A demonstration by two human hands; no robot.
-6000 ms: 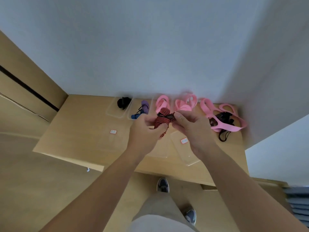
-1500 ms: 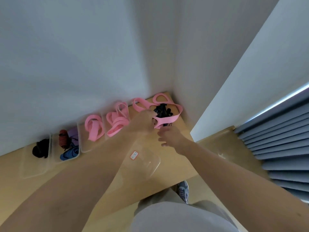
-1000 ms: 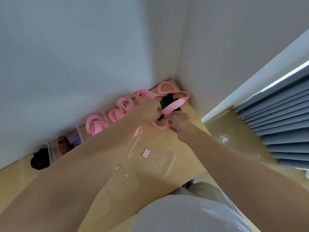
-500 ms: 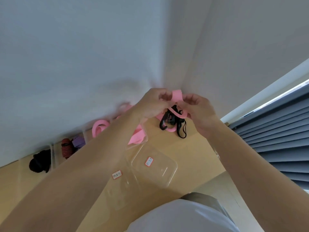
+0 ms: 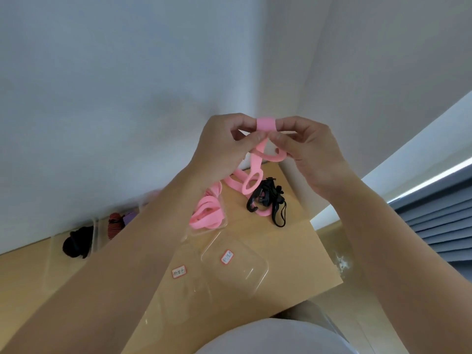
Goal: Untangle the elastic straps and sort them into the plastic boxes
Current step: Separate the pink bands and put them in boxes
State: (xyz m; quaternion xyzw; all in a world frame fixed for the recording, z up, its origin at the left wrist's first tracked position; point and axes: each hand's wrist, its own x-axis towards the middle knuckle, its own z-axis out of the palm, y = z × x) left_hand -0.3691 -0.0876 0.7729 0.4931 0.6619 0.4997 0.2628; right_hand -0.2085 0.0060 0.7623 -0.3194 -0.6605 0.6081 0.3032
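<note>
My left hand (image 5: 224, 144) and my right hand (image 5: 309, 152) are raised above the table's far right corner, both pinching a pink elastic strap (image 5: 255, 172) whose loops hang down between them. Below lies a black strap tangle (image 5: 268, 200) with a bit of pink under it. A clear plastic box (image 5: 219, 226) holds folded pink straps (image 5: 207, 215). Farther left, boxes hold a red-and-black striped strap (image 5: 113, 224) beside a purple one and a black strap (image 5: 76, 242).
Two clear lids or boxes with labels (image 5: 236, 267) (image 5: 178, 272) lie on the wooden table (image 5: 293, 264) in front of me. White walls meet at the corner behind the table. Grey blinds (image 5: 434, 221) hang at the right. The table's right edge is close to the black tangle.
Since the striped strap went into a box, I turned to the right corner, took the pink strap with both hands and lifted it; the black tangle has dropped free onto the table.
</note>
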